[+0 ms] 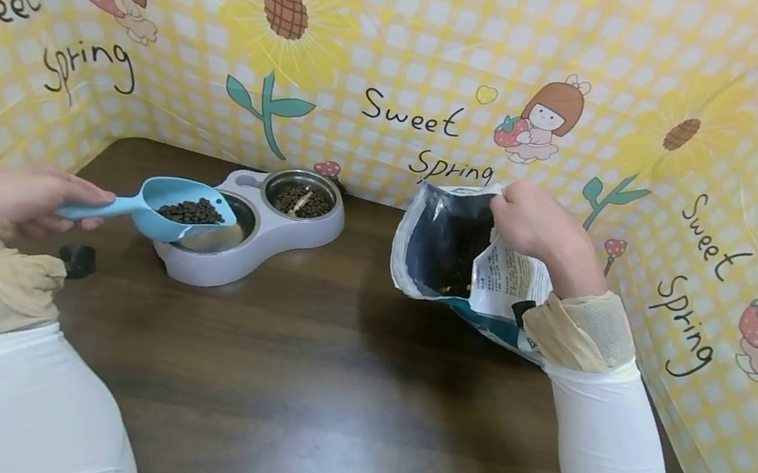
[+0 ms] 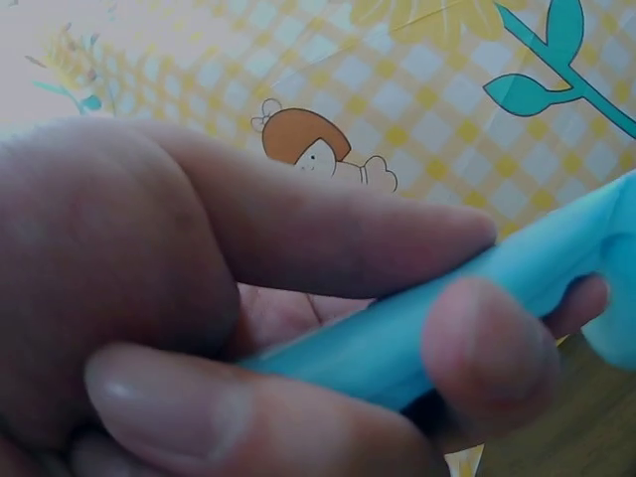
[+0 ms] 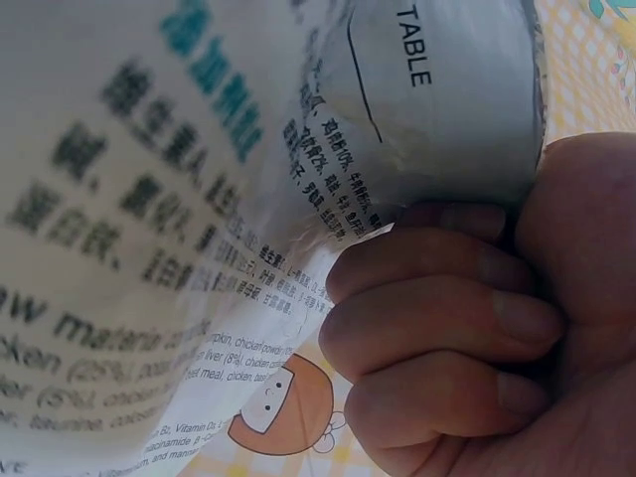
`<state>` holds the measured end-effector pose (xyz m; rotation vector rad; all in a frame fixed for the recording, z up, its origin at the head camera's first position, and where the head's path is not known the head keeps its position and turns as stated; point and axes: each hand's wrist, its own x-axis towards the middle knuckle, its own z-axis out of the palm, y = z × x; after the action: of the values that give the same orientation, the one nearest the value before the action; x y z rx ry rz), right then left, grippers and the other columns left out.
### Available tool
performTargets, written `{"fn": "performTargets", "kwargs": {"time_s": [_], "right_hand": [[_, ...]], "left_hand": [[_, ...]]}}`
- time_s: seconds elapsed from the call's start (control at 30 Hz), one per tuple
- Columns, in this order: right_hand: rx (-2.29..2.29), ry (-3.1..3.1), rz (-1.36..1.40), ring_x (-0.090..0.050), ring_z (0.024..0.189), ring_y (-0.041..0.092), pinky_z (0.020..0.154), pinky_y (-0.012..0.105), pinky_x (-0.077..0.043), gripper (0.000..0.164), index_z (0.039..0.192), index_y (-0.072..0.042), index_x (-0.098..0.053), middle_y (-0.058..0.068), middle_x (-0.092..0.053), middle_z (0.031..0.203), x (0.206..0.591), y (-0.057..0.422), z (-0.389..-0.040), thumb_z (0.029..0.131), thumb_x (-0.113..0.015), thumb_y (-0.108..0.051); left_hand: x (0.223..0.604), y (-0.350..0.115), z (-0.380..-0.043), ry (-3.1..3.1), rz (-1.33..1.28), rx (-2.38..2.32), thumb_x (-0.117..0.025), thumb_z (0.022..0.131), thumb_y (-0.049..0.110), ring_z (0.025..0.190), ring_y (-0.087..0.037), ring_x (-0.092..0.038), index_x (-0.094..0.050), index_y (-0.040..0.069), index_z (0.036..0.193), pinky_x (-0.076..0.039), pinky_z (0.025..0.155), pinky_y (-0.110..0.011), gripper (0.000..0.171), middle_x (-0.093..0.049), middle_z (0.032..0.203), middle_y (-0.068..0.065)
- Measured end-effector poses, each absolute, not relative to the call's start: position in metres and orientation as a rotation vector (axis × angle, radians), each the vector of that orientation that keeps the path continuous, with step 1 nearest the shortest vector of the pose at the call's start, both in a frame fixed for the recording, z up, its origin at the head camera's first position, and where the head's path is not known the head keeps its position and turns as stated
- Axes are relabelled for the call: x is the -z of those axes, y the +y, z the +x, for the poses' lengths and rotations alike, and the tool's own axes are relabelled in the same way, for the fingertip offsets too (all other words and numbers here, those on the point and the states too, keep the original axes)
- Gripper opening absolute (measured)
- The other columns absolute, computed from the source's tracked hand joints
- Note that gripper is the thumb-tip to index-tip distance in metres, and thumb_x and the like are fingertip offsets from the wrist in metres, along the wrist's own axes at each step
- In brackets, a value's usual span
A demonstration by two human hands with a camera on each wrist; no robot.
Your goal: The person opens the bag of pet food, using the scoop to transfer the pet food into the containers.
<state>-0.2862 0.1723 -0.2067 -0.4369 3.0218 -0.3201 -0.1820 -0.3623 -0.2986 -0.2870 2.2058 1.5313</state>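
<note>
1. The left hand (image 1: 4,202) grips the blue scoop (image 1: 147,211), which carries brown pellets (image 1: 191,212).
2. The scoop reaches across the near steel bowl (image 1: 229,242) in a pale stand (image 1: 265,242); the far bowl (image 1: 321,206) holds food.
3. The right hand (image 1: 531,228) pinches the rim of the open bag (image 1: 432,248) at the other side of the counter (image 1: 320,395).
4. The step looks like portioning food; the next move probably calls for tipping the scoop gently, keeping pellets inside the bowl.
5. The left wrist view shows thumb and fingers around the handle (image 2: 363,333), but no pellets.
6. The right wrist view shows curled fingers and printed ingredients; only the head view shows the bag's dark inside.
</note>
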Motion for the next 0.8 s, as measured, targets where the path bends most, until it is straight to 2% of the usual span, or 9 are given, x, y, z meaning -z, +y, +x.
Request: {"fn": "performTargets", "kwargs": {"time_s": [0.1,0.23,0.5,0.57,0.6,0.63,0.73,0.77,0.8], "right_hand": [[0.313,3.02,-0.425,-0.049,0.061,0.028,0.055,0.034,-0.041,0.035,0.075,-0.005,-0.048,0.01,-0.04,0.069,0.207,0.172,-0.287,0.102,-0.029,-0.018],[0.305,3.016,-0.414,-0.049,0.061,0.028,0.056,0.034,-0.041,0.035,0.075,-0.005,-0.047,0.01,-0.04,0.07,0.207,0.172,-0.287,0.102,-0.028,-0.019],[0.326,3.023,-0.446,-0.052,0.064,0.029,0.057,0.034,-0.042,0.038,0.072,-0.005,-0.048,0.01,-0.04,0.069,0.208,0.172,-0.287,0.102,-0.029,-0.017],[0.325,3.023,-0.446,-0.052,0.063,0.029,0.056,0.034,-0.042,0.038,0.071,-0.005,-0.048,0.01,-0.04,0.069,0.208,0.171,-0.288,0.102,-0.029,-0.017],[0.324,3.023,-0.447,-0.051,0.062,0.029,0.055,0.034,-0.041,0.038,0.071,-0.005,-0.048,0.01,-0.039,0.068,0.208,0.171,-0.288,0.102,-0.029,-0.017],[0.324,3.021,-0.447,-0.051,0.062,0.029,0.055,0.034,-0.041,0.038,0.071,-0.005,-0.048,0.01,-0.039,0.068,0.208,0.171,-0.288,0.102,-0.029,-0.017],[0.331,3.018,-0.445,-0.051,0.062,0.029,0.055,0.033,-0.042,0.038,0.073,-0.004,-0.05,0.01,-0.039,0.069,0.208,0.172,-0.288,0.102,-0.029,-0.016],[0.335,3.016,-0.444,-0.052,0.062,0.029,0.055,0.033,-0.042,0.038,0.074,-0.003,-0.05,0.01,-0.039,0.069,0.208,0.172,-0.288,0.102,-0.029,-0.016],[0.339,3.014,-0.445,-0.052,0.063,0.029,0.055,0.033,-0.042,0.038,0.074,-0.003,-0.05,0.01,-0.039,0.069,0.208,0.172,-0.288,0.102,-0.029,-0.016]], "left_hand": [[0.296,-0.359,-0.182,2.211,-0.317,-1.508,-0.055,0.101,0.036,0.052,-0.006,-0.04,-0.073,0.034,0.083,-0.042,0.061,-0.026,0.026,-0.051,0.057,0.016],[0.294,-0.355,-0.184,2.251,-0.305,-1.485,-0.054,0.102,0.033,0.046,-0.005,-0.036,-0.072,0.03,0.081,-0.039,0.052,-0.026,0.028,-0.052,0.057,0.014],[0.291,-0.347,-0.188,2.368,-0.276,-1.372,-0.054,0.1,0.035,0.049,-0.006,-0.04,-0.069,0.027,0.086,-0.04,0.06,-0.03,0.022,-0.057,0.062,0.014],[0.29,-0.346,-0.189,2.391,-0.268,-1.371,-0.058,0.098,0.036,0.051,-0.007,-0.045,-0.069,0.025,0.089,-0.039,0.086,-0.041,0.019,-0.06,0.063,0.013],[0.289,-0.345,-0.189,2.407,-0.271,-1.373,-0.06,0.097,0.036,0.052,-0.007,-0.048,-0.07,0.025,0.088,-0.027,0.1,-0.049,0.018,-0.061,0.062,0.014],[0.289,-0.344,-0.19,2.416,-0.272,-1.379,-0.061,0.096,0.036,0.054,-0.007,-0.051,-0.071,0.025,0.088,-0.008,0.107,-0.056,0.017,-0.063,0.063,0.014],[0.289,-0.341,-0.192,2.429,-0.276,-1.38,-0.064,0.095,0.035,0.061,-0.007,-0.057,-0.071,0.028,0.087,-0.004,0.112,-0.053,0.013,-0.066,0.067,0.016],[0.289,-0.34,-0.192,2.432,-0.276,-1.368,-0.063,0.095,0.035,0.062,-0.007,-0.058,-0.071,0.029,0.087,-0.026,0.109,-0.043,0.013,-0.067,0.068,0.017],[0.289,-0.339,-0.193,2.434,-0.27,-1.355,-0.062,0.096,0.035,0.06,-0.006,-0.056,-0.07,0.03,0.087,-0.042,0.095,-0.035,0.013,-0.066,0.068,0.017]]}}
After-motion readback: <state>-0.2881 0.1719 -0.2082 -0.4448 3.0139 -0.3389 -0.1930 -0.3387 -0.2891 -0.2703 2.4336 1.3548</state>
